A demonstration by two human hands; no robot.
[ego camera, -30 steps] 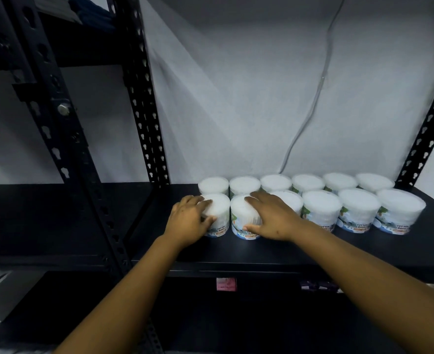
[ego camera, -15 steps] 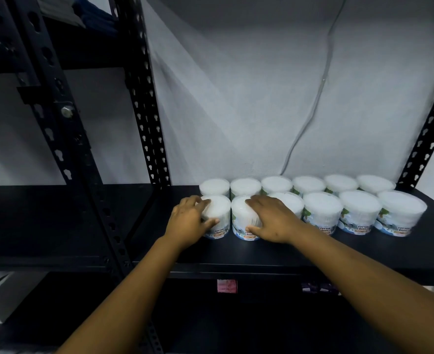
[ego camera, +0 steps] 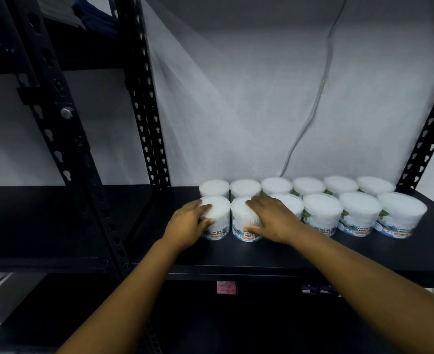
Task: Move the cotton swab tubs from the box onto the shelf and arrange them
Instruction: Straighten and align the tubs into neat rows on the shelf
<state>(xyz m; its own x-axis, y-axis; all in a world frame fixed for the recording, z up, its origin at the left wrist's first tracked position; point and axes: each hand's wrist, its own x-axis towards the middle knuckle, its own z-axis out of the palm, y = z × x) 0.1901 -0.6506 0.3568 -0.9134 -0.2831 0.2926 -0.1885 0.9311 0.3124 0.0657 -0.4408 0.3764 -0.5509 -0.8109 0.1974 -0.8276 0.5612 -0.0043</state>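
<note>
On black shelf: I count twelve cotton bud tubs, two rows. Left hand grasping front-left tub, right hand grasping neighbour tub. Box unseen; remainder unknown.

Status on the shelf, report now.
Left hand grips the end front tub. Right hand grips the next tub. Two rows of six on the shelf. Nothing in the way.

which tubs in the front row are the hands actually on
The two leftmost front-row tubs: the left hand grips the end tub, and the right hand grips the second tub. The other front-row tubs stand untouched.
</note>
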